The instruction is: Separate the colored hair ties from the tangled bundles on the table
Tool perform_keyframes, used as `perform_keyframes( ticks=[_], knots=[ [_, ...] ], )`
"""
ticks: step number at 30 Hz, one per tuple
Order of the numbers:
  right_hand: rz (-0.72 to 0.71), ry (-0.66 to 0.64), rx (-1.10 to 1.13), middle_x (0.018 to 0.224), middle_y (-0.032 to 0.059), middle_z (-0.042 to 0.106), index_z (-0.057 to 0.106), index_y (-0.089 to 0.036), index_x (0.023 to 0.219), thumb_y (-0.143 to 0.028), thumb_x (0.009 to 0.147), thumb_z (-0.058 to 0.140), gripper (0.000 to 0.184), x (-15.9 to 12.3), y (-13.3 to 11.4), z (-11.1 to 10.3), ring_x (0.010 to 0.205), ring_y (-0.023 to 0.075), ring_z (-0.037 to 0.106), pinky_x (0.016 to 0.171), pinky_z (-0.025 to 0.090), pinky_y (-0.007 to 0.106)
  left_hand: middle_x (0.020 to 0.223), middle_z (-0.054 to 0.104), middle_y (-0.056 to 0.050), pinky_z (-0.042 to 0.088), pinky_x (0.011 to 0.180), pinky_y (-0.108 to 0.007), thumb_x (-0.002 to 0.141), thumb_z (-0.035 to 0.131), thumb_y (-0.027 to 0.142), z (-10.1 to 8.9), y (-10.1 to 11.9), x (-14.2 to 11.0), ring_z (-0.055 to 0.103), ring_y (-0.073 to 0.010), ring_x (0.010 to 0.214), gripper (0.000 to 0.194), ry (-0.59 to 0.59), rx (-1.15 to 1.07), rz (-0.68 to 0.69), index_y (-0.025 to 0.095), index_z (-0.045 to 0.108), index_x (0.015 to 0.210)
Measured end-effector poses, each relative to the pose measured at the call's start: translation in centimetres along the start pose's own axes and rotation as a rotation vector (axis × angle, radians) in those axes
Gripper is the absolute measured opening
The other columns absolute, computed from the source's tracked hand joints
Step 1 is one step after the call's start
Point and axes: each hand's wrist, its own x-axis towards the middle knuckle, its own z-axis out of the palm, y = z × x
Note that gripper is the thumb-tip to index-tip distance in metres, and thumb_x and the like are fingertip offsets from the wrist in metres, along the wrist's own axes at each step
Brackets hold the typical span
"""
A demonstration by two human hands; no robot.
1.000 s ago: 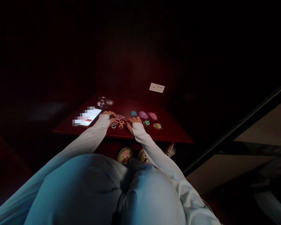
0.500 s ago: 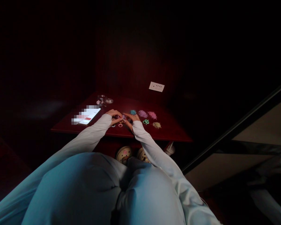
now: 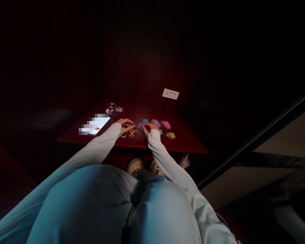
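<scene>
On the dark red table, small coloured hair ties (image 3: 131,136) lie loose between my hands and below my left fingers. My left hand (image 3: 125,125) curves over several of them, thumb and fingers apart. Thumb and fingertips of my right hand (image 3: 149,127) are closed on a light purple hair tie (image 3: 140,125). Just beyond that hand lies a teal pile (image 3: 144,121) of small bands. Beside it are a purple pile (image 3: 156,123) and a pink pile (image 3: 166,124). My right hand partly covers a green group (image 3: 160,131). A pale yellow pile (image 3: 171,135) lies further right.
A lit phone (image 3: 98,125) lies on the left of the table (image 3: 188,142). Behind it stand clear plastic containers (image 3: 113,107). A white wall socket (image 3: 170,94) is on the back panel. Below the front edge show my shoes (image 3: 135,167) and a white object (image 3: 185,162).
My right hand has moved right, away from my left hand, with the light purple hair tie at its fingertips. It now partly covers the green group. My left hand has hardly moved.
</scene>
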Motion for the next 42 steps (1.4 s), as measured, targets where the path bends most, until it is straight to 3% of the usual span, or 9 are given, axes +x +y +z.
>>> perform_keyframes(
  ticks=[3,5,11,16,22,27,30,34,42],
  knots=[
    [0.298,0.130,-0.105,0.112,0.0108,0.076,0.082,-0.026,0.108,-0.048,0.105,0.056,0.034,0.3,1.0,-0.3,0.120,0.0314,0.058,0.106,0.043,0.049,0.086,0.072,-0.004,0.058,0.087,-0.038,0.083,0.072,0.041,-0.5,-0.7,0.2,0.070,-0.0245,0.087,0.018,0.101,0.084,-0.026,0.029,0.080,0.094],
    [0.396,0.121,-0.137,0.119,0.0126,0.074,0.083,-0.026,0.107,-0.051,0.105,0.056,0.036,0.2,1.3,-0.4,0.125,0.0353,0.054,0.106,0.041,0.054,0.082,0.071,-0.003,0.057,0.089,-0.039,0.084,0.070,0.039,-0.7,-1.3,0.5,0.069,-0.0250,0.087,0.017,0.086,0.104,-0.027,0.029,0.080,0.094],
    [0.278,0.056,-0.158,0.124,0.0139,0.074,0.084,-0.025,0.092,-0.053,0.099,0.064,0.035,-0.4,1.7,0.4,0.126,0.0378,0.049,0.108,0.034,0.060,0.087,0.072,-0.003,0.056,0.090,-0.036,0.084,0.070,0.041,-1.0,-2.2,1.0,0.068,-0.0237,0.088,0.019,0.063,0.106,0.006,0.026,0.080,0.092],
    [0.189,0.075,-0.183,0.124,0.0118,0.074,0.084,-0.025,0.092,-0.046,0.095,0.070,0.025,-0.9,1.5,0.3,0.125,0.0360,0.048,0.110,0.032,0.057,0.074,0.068,-0.002,0.055,0.090,-0.036,0.085,0.068,0.035,-0.6,-1.9,0.9,0.066,-0.0242,0.084,0.014,0.203,0.126,-0.054,0.026,0.078,0.085],
    [0.191,0.055,-0.219,0.136,0.0141,0.070,0.083,-0.024,0.113,-0.038,0.096,0.065,0.029,-1.1,0.6,-0.3,0.130,0.0385,0.047,0.114,0.030,0.059,0.081,0.070,-0.002,0.054,0.088,-0.036,0.083,0.067,0.031,-0.7,-2.1,1.1,0.066,-0.0217,0.081,0.011,0.274,0.117,-0.091,0.026,0.077,0.083],
    [0.015,-0.058,-0.140,0.151,0.0104,0.065,0.070,-0.025,0.144,-0.030,0.098,0.059,0.047,-1.0,0.1,0.0,0.137,0.0332,0.047,0.117,0.035,0.049,0.090,0.075,-0.002,0.053,0.086,-0.037,0.081,0.067,0.028,-0.9,-2.4,1.2,0.064,-0.0216,0.081,0.017,0.257,0.161,-0.105,0.026,0.075,0.096],
    [-0.024,-0.129,-0.132,0.151,0.0081,0.066,0.072,-0.024,0.140,-0.028,0.100,0.057,0.043,-0.9,0.0,0.1,0.139,0.0297,0.047,0.121,0.034,0.044,0.103,0.077,-0.004,0.051,0.092,-0.041,0.078,0.072,0.028,-0.8,-1.9,0.9,0.065,-0.0258,0.093,0.027,0.207,0.268,-0.076,0.027,0.074,0.105],
    [-0.004,-0.107,-0.148,0.139,0.0098,0.073,0.077,-0.021,0.131,-0.030,0.104,0.054,0.036,-0.8,-0.1,-0.1,0.131,0.0287,0.054,0.114,0.039,0.042,0.113,0.077,-0.006,0.046,0.102,-0.045,0.079,0.078,0.031,-0.5,-0.9,0.8,0.064,-0.0336,0.115,0.015,0.036,0.480,-0.069,0.026,0.077,0.093],
    [0.013,-0.103,-0.159,0.130,0.0103,0.075,0.077,-0.021,0.128,-0.030,0.105,0.055,0.033,-0.9,-0.5,-0.6,0.126,0.0277,0.056,0.110,0.041,0.038,0.115,0.077,-0.007,0.045,0.099,-0.040,0.084,0.074,0.022,-0.1,-0.6,1.9,0.064,-0.0311,0.115,0.002,-0.087,0.579,-0.116,0.022,0.076,0.083]
  ],
)
